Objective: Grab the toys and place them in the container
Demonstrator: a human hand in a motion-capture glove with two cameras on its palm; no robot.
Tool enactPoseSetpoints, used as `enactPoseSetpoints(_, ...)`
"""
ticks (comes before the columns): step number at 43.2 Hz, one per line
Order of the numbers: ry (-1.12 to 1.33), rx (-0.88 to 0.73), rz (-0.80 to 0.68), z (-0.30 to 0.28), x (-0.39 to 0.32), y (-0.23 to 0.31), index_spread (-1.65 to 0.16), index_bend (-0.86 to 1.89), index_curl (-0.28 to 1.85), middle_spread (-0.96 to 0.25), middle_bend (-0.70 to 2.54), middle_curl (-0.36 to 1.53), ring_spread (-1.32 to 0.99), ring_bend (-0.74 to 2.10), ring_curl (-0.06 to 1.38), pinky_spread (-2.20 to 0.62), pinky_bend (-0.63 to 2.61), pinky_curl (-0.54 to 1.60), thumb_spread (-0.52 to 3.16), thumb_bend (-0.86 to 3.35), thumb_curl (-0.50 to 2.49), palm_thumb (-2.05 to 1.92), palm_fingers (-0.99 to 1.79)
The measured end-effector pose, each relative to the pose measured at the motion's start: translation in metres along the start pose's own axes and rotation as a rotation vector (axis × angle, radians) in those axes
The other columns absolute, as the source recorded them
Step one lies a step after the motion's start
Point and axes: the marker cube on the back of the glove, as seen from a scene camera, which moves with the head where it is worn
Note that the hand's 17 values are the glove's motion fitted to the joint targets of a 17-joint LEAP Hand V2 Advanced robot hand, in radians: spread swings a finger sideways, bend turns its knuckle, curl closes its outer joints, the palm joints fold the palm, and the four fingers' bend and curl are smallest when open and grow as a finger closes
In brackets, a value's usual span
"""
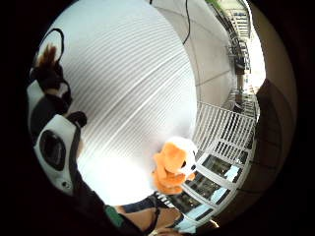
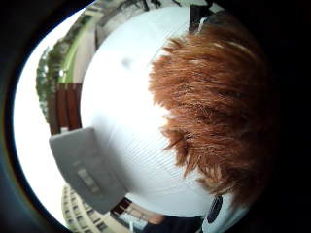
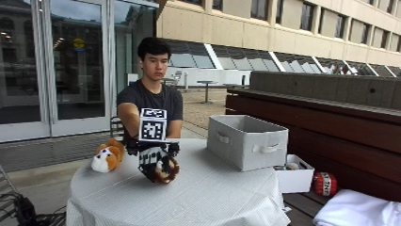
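Note:
My gloved right hand (image 3: 152,155) hangs over the front middle of the round table (image 3: 206,193), fingers curled round a brown furry toy (image 3: 165,171). I cannot tell whether the toy touches the cloth. Its fur (image 2: 218,107) fills much of the thumb side palm view, and a tuft (image 1: 47,54) shows beside the glove (image 1: 51,123). An orange and white plush toy (image 3: 106,157) lies on the table's far left edge, apart from the hand, and the plush (image 1: 172,167) also shows in the little finger side palm view. The grey fabric container (image 3: 247,141) stands open on the right of the table, and this container (image 2: 87,170) is also in the thumb side view.
A white ribbed cloth (image 1: 133,88) covers the table. To the right, a wooden bench (image 3: 325,141) holds a small white box (image 3: 294,179) and a red item (image 3: 324,183). White cloth (image 3: 357,212) lies at the lower right. The person sits behind the table.

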Motion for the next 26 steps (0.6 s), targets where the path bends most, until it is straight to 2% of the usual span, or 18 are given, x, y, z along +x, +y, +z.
enactPoseSetpoints(4,-0.055,0.019,0.026,-0.024,0.006,0.013,-0.32,0.1,0.03,-0.19,0.91,0.59,-0.34,1.0,0.44,-0.43,0.86,0.3,1.06,0.57,0.59,0.91,1.14)
enactPoseSetpoints(5,-0.057,0.033,0.03,-0.033,0.007,0.018,-0.33,0.08,0.01,-0.19,0.87,0.59,-0.35,1.1,0.48,-0.42,0.85,0.3,1.05,0.51,0.58,0.82,1.12)
enactPoseSetpoints(13,-0.055,0.175,0.041,-0.114,-0.008,0.055,-0.35,0.12,-0.01,-0.28,0.81,0.6,-0.38,1.21,0.5,-0.45,0.88,0.33,0.9,0.37,0.61,0.7,1.11)
enactPoseSetpoints(17,-0.053,0.295,-0.047,-0.149,-0.026,0.07,-0.35,0.16,0.0,-0.31,0.82,0.62,-0.38,1.23,0.51,-0.46,0.89,0.34,0.83,0.34,0.65,0.7,1.12)
enactPoseSetpoints(26,-0.086,0.373,-0.124,-0.216,-0.092,0.135,-0.36,0.22,0.01,-0.35,0.82,0.67,-0.39,1.21,0.5,-0.47,0.87,0.35,0.71,0.3,0.71,0.7,1.14)
